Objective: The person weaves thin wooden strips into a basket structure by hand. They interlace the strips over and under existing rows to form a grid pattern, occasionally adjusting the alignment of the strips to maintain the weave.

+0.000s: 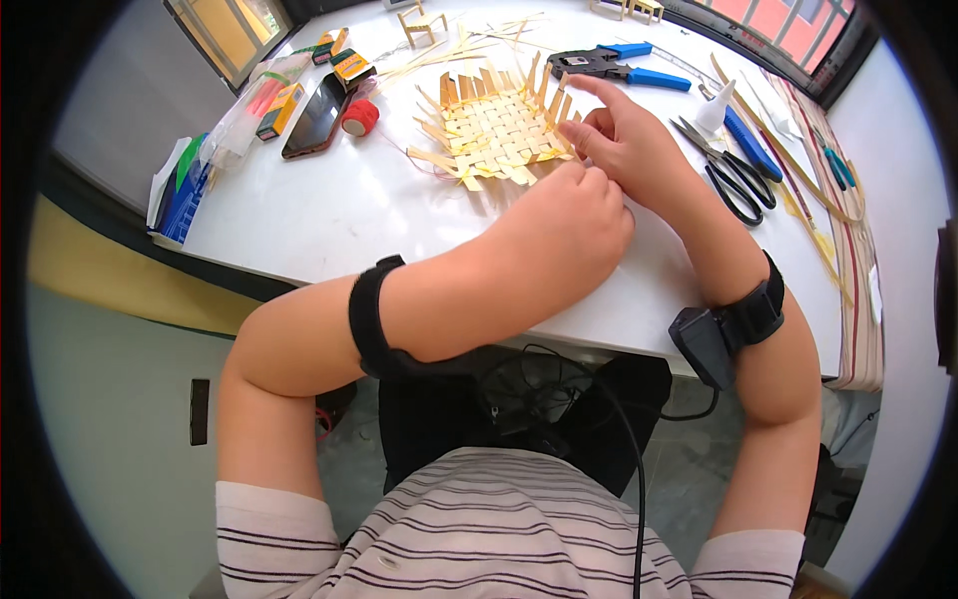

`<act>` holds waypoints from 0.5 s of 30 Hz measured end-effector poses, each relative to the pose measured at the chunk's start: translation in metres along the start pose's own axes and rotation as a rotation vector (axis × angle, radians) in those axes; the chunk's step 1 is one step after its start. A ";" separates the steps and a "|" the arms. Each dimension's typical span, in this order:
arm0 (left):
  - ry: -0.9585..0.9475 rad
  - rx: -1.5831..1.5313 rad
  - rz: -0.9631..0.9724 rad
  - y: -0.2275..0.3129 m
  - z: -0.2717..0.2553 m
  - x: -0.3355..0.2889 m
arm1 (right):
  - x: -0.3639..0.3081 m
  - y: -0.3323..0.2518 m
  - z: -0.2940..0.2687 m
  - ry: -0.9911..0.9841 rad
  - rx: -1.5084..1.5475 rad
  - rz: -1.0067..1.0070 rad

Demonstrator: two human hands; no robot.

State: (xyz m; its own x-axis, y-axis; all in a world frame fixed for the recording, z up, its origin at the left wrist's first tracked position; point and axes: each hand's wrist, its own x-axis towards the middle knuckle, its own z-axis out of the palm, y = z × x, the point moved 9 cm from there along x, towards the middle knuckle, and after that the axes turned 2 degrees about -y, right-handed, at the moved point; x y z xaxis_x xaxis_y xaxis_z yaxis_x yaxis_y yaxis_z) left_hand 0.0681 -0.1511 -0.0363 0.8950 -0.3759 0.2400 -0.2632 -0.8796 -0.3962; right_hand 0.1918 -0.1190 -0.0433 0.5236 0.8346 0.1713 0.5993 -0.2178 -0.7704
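Hands, two: left (584, 215) and right (619, 140) both pinch one woven mat (494, 130) on table (329, 210).

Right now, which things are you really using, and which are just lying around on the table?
In use:
- woven mat of yellow strips
- left hand, at the mat's near edge
- right hand, at its right edge

Lying about:
- pliers
- scissors
- phone
- red spool
- loose strips
- small chair
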 end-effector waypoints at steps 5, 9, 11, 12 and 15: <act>0.007 -0.104 -0.126 0.006 -0.008 -0.009 | 0.001 -0.005 0.003 -0.038 -0.114 -0.029; 0.072 -0.202 -0.249 -0.011 -0.020 -0.024 | 0.000 -0.005 0.002 0.015 -0.158 -0.081; 0.149 -0.232 -0.296 -0.021 -0.025 -0.032 | 0.000 -0.006 0.001 0.018 -0.173 -0.095; 0.212 -0.253 -0.312 -0.027 -0.027 -0.035 | -0.001 -0.007 0.000 0.017 -0.178 -0.100; 0.308 -0.246 -0.334 -0.039 -0.039 -0.041 | 0.000 -0.006 0.000 0.028 -0.177 -0.115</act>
State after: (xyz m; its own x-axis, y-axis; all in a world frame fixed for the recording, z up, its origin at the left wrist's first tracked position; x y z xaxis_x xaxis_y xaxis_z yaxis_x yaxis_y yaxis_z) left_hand 0.0276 -0.1128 0.0035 0.8071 -0.0984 0.5821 -0.0911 -0.9950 -0.0418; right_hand 0.1880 -0.1180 -0.0381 0.4607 0.8450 0.2714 0.7517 -0.2090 -0.6255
